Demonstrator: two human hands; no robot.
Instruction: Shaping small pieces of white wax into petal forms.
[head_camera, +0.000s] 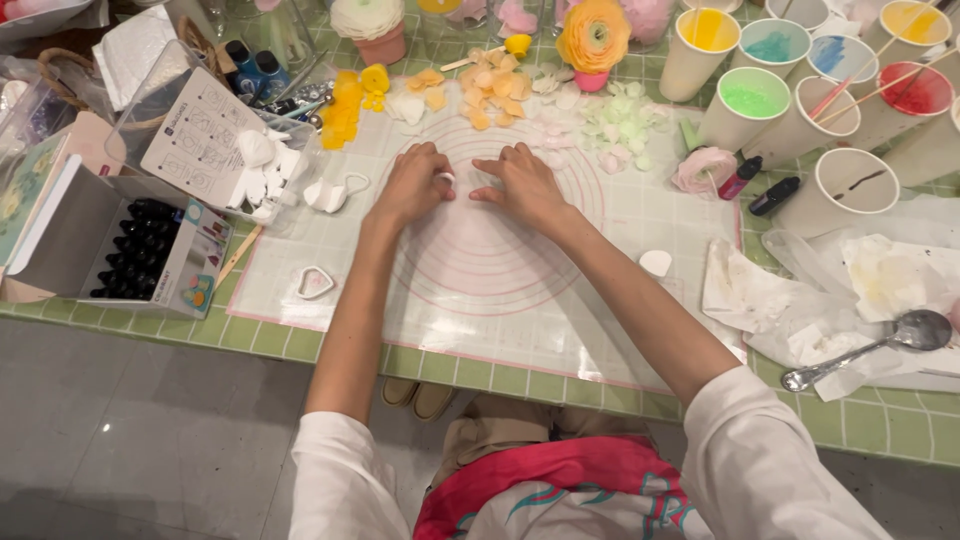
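My left hand pinches a little white bit of clay between thumb and fingertip, so that hand is closed on it. The bit sits at the tip of my left hand, on the side toward my right hand, just inside the pink rings of the see-through mat. My right hand lies flat with fingers together, pointing at the bit from the other side; it is close but I cannot tell if it touches. So the left hand is the nearer one (it already has it). Past my fingers lie petals in orange and pale green. A heart cutter sits apart, down to my left.
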